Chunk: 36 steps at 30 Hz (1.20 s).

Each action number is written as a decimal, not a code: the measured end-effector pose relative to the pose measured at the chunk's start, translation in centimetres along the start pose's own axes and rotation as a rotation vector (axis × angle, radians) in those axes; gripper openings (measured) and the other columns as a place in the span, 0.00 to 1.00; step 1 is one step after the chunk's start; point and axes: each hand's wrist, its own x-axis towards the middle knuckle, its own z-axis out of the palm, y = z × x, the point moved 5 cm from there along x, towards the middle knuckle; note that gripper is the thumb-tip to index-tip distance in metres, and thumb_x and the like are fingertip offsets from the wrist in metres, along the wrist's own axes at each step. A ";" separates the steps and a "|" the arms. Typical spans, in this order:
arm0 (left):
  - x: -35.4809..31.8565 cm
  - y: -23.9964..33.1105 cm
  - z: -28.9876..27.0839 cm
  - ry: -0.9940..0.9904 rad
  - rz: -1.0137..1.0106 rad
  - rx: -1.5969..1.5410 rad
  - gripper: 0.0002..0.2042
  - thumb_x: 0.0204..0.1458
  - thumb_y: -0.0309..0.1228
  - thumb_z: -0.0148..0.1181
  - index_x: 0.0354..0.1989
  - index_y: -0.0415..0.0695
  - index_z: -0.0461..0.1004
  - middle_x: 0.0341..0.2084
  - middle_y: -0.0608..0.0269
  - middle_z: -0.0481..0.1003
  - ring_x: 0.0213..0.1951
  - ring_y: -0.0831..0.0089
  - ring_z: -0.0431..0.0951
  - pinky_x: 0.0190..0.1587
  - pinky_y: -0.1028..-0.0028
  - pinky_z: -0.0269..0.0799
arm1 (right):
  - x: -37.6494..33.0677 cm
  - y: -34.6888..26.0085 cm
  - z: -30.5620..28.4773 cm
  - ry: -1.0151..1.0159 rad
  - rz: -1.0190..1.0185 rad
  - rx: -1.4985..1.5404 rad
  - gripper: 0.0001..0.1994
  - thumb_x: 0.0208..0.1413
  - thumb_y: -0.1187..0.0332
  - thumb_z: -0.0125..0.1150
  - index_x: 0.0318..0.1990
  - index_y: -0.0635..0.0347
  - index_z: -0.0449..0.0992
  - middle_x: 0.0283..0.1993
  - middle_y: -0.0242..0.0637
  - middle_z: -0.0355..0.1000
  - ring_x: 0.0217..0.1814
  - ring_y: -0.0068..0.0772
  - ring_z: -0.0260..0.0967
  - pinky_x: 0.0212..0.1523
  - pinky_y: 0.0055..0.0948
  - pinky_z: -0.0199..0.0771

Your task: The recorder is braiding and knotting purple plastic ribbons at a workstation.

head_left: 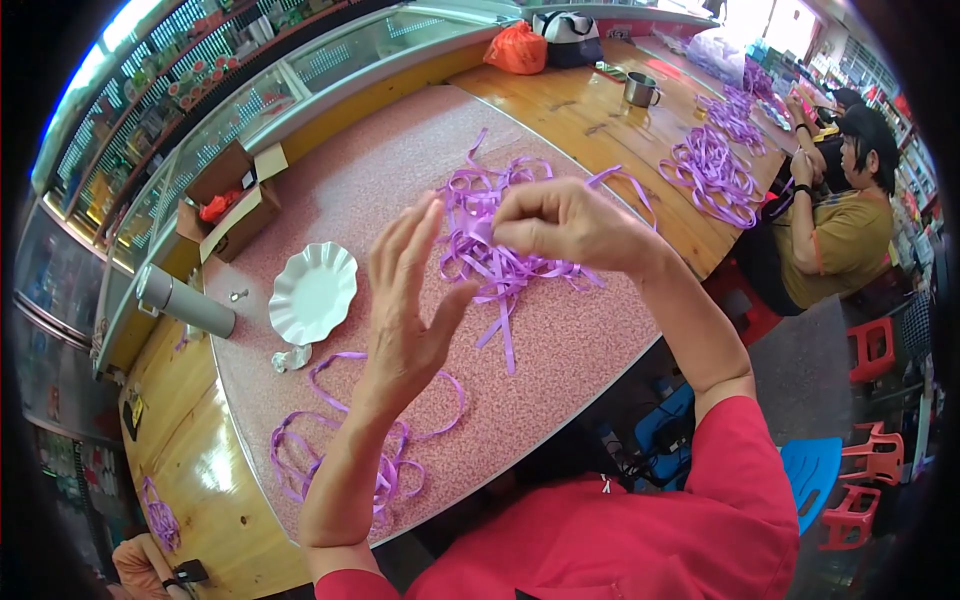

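My left hand (408, 305) is raised above the pink speckled tabletop (560, 380), fingers stretched out and thumb apart, with nothing in it. Level with it on the right, my right hand (575, 225) is closed in a pinch. A light strip of purple ribbon (478, 228) shows at its fingertips, partly hidden by them. Beneath and behind both hands lies a tangled heap of purple ribbon (495, 265). More loops of purple ribbon (330, 420) spread over the near left of the tabletop, partly behind my left forearm.
Left of my hands stand a white scalloped plate (313, 293), a grey tumbler (185, 302) and an open cardboard box (235, 215). A metal mug (640, 90) and further ribbon piles (710, 175) lie on the wooden table. A person (840, 200) sits at the right.
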 end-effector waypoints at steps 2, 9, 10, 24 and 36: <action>-0.1 0.9 0.6 -0.042 0.003 -0.107 0.28 0.60 0.39 0.63 0.66 0.42 0.65 0.61 0.51 0.69 0.61 0.64 0.69 0.63 0.62 0.64 | -0.9 -0.3 1.2 -0.055 0.020 -0.070 0.09 0.62 0.66 0.63 0.39 0.65 0.78 0.31 0.23 0.71 0.34 0.14 0.65 0.35 0.20 0.67; -7.7 -1.6 0.3 -0.248 -0.645 -0.862 0.11 0.62 0.33 0.61 0.45 0.37 0.78 0.31 0.67 0.79 0.36 0.79 0.78 0.44 0.78 0.72 | -4.2 0.6 2.5 -0.065 0.154 -0.122 0.10 0.58 0.66 0.68 0.38 0.65 0.80 0.32 0.27 0.75 0.37 0.14 0.67 0.38 0.21 0.68; -8.8 -1.7 0.2 -0.299 -0.690 -0.861 0.10 0.63 0.32 0.60 0.44 0.37 0.78 0.31 0.66 0.79 0.37 0.79 0.78 0.44 0.77 0.73 | -4.6 1.2 2.6 -0.061 0.160 -0.134 0.10 0.58 0.67 0.68 0.38 0.65 0.80 0.33 0.27 0.75 0.37 0.14 0.68 0.39 0.21 0.69; -12.3 -1.3 -1.2 -0.309 -0.789 -0.954 0.08 0.61 0.31 0.62 0.41 0.39 0.75 0.31 0.69 0.76 0.35 0.81 0.75 0.42 0.77 0.70 | -5.0 2.5 12.0 -0.074 -0.254 -0.180 0.25 0.58 0.69 0.67 0.62 0.61 0.70 0.53 0.37 0.75 0.54 0.27 0.72 0.58 0.30 0.70; -14.0 -1.0 -3.4 -0.225 -0.853 -1.037 0.07 0.60 0.31 0.61 0.40 0.41 0.74 0.30 0.69 0.75 0.34 0.81 0.75 0.41 0.77 0.70 | -4.7 1.6 14.9 -0.027 -0.117 -0.019 0.11 0.55 0.69 0.69 0.44 0.61 0.81 0.31 0.32 0.72 0.31 0.22 0.65 0.32 0.27 0.66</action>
